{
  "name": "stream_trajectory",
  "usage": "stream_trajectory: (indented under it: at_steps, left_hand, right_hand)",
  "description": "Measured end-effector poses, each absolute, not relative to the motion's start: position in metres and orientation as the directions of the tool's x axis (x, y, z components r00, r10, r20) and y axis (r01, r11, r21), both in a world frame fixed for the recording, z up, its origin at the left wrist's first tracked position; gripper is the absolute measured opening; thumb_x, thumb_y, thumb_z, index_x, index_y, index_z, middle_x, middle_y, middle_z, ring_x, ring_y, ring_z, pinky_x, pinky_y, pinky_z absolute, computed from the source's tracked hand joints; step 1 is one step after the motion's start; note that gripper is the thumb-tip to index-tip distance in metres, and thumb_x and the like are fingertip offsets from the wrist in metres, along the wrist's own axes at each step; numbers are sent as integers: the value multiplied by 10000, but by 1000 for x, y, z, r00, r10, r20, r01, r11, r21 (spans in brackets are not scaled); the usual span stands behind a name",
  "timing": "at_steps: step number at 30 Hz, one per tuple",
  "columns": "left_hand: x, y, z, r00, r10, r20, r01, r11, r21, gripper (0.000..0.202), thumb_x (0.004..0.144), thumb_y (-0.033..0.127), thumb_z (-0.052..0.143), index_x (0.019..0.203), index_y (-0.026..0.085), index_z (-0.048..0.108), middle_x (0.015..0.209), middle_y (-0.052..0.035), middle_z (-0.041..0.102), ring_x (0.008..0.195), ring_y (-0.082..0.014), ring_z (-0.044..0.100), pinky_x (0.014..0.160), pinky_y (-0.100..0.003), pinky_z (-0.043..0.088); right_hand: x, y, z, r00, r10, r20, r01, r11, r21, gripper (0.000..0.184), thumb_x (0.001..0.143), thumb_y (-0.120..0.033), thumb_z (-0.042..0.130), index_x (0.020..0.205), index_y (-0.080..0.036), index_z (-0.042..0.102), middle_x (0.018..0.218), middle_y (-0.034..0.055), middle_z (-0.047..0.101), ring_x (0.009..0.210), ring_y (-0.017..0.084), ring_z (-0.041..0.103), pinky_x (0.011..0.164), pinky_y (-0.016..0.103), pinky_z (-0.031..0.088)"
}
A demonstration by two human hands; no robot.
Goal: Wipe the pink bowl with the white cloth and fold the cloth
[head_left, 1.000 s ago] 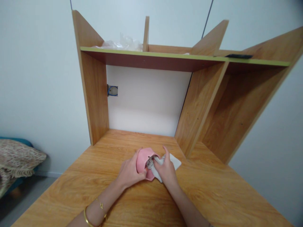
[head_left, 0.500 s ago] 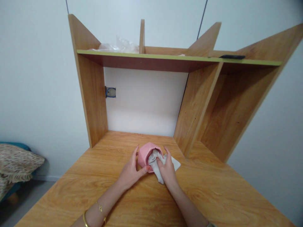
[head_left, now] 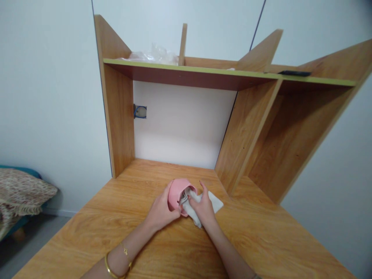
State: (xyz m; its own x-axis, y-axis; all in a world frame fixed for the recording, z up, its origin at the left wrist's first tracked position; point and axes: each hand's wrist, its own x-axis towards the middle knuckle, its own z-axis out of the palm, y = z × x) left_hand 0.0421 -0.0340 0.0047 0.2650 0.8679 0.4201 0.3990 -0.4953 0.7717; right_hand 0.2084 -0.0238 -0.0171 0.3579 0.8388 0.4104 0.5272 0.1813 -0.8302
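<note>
A small pink cup [head_left: 176,191] lies tilted on its side on the wooden desk [head_left: 122,232], its mouth turned to the right. My left hand [head_left: 161,211] wraps round the cup's left side and holds it. My right hand [head_left: 203,207] is closed on a white cloth [head_left: 215,201] and presses part of it into the cup's mouth. The rest of the cloth trails out on the desk to the right of that hand. Gold bangles sit on my left wrist.
A wooden hutch stands at the back of the desk, with upright dividers [head_left: 247,131] and a shelf [head_left: 186,69] above. Crumpled clear plastic [head_left: 154,54] and a dark flat object [head_left: 294,73] lie on the shelf. A patterned cushion [head_left: 20,192] sits low at the left.
The cup has tipped a little further onto its side and my right hand has shifted the cloth inside its mouth. The view has swung slightly.
</note>
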Motion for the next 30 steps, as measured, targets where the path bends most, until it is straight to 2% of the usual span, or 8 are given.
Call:
stream_trajectory:
  at_steps: [4, 11, 14, 16, 20, 22, 25, 30]
  left_hand:
    - [39, -39, 10, 313, 872, 376, 543, -489, 682, 800, 608, 280, 609, 1337, 207, 290, 1131, -93, 577, 968, -273, 555, 872, -396, 413]
    - [34, -36, 9, 326, 859, 395, 547, -512, 662, 733, 684, 318, 550, 1348, 193, 265, 1128, -94, 574, 911, -248, 572, 839, -372, 420]
    - [34, -31, 6, 290, 877, 382, 471, -479, 741, 730, 758, 386, 494, 1372, 183, 155, 1104, -94, 573, 872, -216, 584, 804, -357, 441]
    - [36, -29, 3, 278, 889, 364, 396, -451, 800, 762, 784, 427, 474, 1378, 167, 73, 1085, -98, 572, 863, -202, 589, 787, -347, 452]
    - [45, -30, -4, 311, 863, 398, 283, -484, 828, 848, 732, 435, 575, 1367, 152, 90, 1262, -142, 450, 1097, -232, 484, 930, -362, 375]
    - [49, -31, -7, 331, 841, 429, 230, -513, 827, 807, 731, 420, 584, 1349, 144, 145, 1295, -147, 417, 1154, -231, 435, 975, -357, 335]
    - [50, -30, -9, 297, 845, 444, 200, -510, 837, 736, 728, 403, 582, 1314, 136, 225, 1245, -142, 469, 1095, -219, 487, 942, -340, 374]
    - [42, -33, 0, 244, 873, 422, 408, -487, 772, 764, 655, 365, 623, 1316, 166, 296, 1141, -115, 564, 1004, -256, 541, 883, -376, 413]
  right_hand:
    - [212, -30, -7, 368, 857, 361, 626, 59, -778, 729, 652, -368, 575, 1299, -155, 316, 576, -28, 540, 530, 195, 540, 496, 266, 372]
    - [208, -35, -7, 288, 879, 380, 595, 147, -790, 622, 706, -304, 508, 1291, -175, 343, 518, -51, 506, 502, 178, 523, 499, 249, 353]
    - [207, -35, -8, 308, 865, 396, 538, 185, -822, 604, 726, -293, 472, 1297, -156, 329, 612, -15, 575, 543, 179, 544, 540, 264, 397]
    - [208, -34, -8, 358, 836, 415, 503, 202, -840, 595, 722, -295, 474, 1287, -161, 342, 799, 39, 628, 681, 194, 584, 628, 283, 430]
    - [209, -30, -12, 425, 790, 441, 458, 233, -858, 577, 712, -295, 481, 1261, -162, 365, 1115, 93, 560, 990, 216, 536, 846, 324, 397]
    - [209, -28, -16, 416, 793, 444, 438, 253, -863, 579, 707, -296, 487, 1256, -159, 362, 1145, 95, 540, 1029, 213, 516, 884, 330, 378]
    - [208, -26, -18, 405, 814, 416, 429, 233, -873, 612, 684, -310, 511, 1254, -148, 356, 1136, 100, 540, 1000, 213, 530, 865, 320, 393]
    - [205, -29, -9, 397, 838, 374, 517, 133, -845, 712, 661, -341, 545, 1294, -123, 301, 946, 86, 606, 785, 209, 580, 690, 292, 437]
